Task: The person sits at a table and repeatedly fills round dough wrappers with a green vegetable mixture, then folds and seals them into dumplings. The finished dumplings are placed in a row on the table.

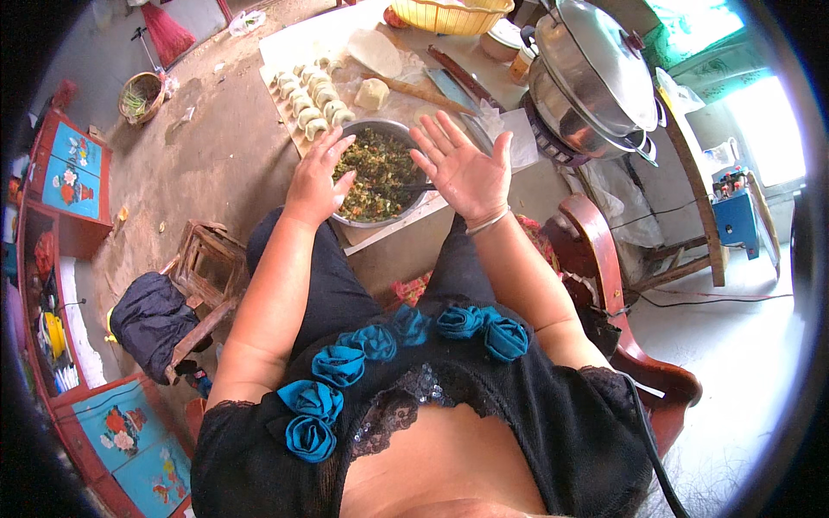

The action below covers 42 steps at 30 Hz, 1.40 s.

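Note:
My left hand is held at the left rim of a metal bowl, fingers apart and nothing in it. Palm up, my right hand is spread over the bowl's right side, also holding nothing; a bracelet circles that wrist. Chopped filling with green and orange bits lies in the metal bowl, and a dark utensil handle rests across it. Beyond the bowl, rows of dumplings sit on a floured board. Near them are a lump of dough, a flat round of dough and a wooden rolling pin.
A large lidded steel pot stands on a cooker at the right. A yellow basket and a jar are at the back. Wooden chair to my right, wooden stool to my left.

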Available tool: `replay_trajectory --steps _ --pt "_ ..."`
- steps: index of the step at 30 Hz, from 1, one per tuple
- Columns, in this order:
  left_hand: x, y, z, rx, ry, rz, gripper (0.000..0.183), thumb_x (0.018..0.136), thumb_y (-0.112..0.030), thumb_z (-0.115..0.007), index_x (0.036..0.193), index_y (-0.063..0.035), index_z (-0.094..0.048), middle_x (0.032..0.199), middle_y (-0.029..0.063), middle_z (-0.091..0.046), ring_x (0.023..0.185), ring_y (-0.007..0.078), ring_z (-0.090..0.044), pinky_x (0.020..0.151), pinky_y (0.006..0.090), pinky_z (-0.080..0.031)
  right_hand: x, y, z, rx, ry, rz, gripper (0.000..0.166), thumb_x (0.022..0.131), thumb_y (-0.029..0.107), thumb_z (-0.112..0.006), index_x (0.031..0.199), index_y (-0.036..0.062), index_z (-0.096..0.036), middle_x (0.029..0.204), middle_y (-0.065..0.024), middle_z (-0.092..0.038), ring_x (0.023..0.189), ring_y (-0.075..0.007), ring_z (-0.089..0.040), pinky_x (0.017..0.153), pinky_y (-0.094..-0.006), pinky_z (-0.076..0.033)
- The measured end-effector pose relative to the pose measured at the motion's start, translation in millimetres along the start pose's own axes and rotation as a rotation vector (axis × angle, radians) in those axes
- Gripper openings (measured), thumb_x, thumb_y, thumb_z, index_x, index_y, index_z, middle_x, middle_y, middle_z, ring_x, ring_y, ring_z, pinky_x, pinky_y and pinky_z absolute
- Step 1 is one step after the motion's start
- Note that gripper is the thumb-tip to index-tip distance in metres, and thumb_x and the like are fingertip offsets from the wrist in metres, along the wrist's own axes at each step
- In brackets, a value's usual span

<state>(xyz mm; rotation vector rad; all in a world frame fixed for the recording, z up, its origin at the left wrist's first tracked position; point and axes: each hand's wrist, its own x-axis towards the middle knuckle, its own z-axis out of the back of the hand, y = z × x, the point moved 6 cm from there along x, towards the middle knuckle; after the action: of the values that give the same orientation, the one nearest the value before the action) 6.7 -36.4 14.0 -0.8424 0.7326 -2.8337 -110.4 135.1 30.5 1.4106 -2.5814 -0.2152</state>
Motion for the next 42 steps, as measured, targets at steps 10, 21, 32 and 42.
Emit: replay_trajectory --steps 10,21,32,42 --pt "5.7 34.6 -10.4 -0.109 0.060 0.120 0.028 0.078 -0.009 -0.063 0.105 -0.0083 -0.062 0.110 0.0128 -0.061 0.106 0.0285 -0.055 0.093 0.0360 -0.042 3.7 4.9 42.6 -0.281 -0.123 -0.118 0.038 0.097 0.037 -0.038 0.101 0.0037 -0.056 0.104 -0.0140 -0.063 0.092 -0.0240 -0.062 0.090 -0.0417 -0.046" --pt "14.7 59.3 -35.4 -0.391 0.162 0.387 0.017 0.083 -0.012 -0.060 0.097 -0.0040 -0.064 0.083 0.0109 -0.066 0.072 0.0182 -0.063 0.068 0.0290 -0.048 82.6 98.4 106.7 -1.735 -0.574 -0.188 0.031 0.085 0.030 -0.057 0.095 0.0019 -0.066 0.089 -0.0071 -0.067 0.077 -0.0171 -0.063 0.070 -0.0301 -0.049" --pt "11.4 60.3 -41.5 -0.462 0.158 0.457 0.016 0.082 -0.012 -0.060 0.095 -0.0036 -0.065 0.077 0.0104 -0.065 0.067 0.0163 -0.061 0.065 0.0286 -0.048 141.8 79.4 145.2 -2.660 -0.569 -0.422 0.033 0.078 0.025 -0.056 0.097 -0.0001 -0.065 0.102 -0.0205 -0.063 0.095 -0.0342 -0.061 0.083 -0.0399 -0.049" --pt "13.2 56.5 -45.3 -0.501 0.227 0.435 0.014 0.086 -0.010 -0.057 0.094 -0.0013 -0.064 0.072 0.0015 -0.061 0.062 0.0078 -0.054 0.059 0.0236 -0.045 154.7 97.6 185.6 -2.611 -0.539 -0.452 0.032 0.077 0.022 -0.055 0.097 -0.0015 -0.065 0.101 -0.0232 -0.063 0.096 -0.0361 -0.060 0.085 -0.0392 -0.048"
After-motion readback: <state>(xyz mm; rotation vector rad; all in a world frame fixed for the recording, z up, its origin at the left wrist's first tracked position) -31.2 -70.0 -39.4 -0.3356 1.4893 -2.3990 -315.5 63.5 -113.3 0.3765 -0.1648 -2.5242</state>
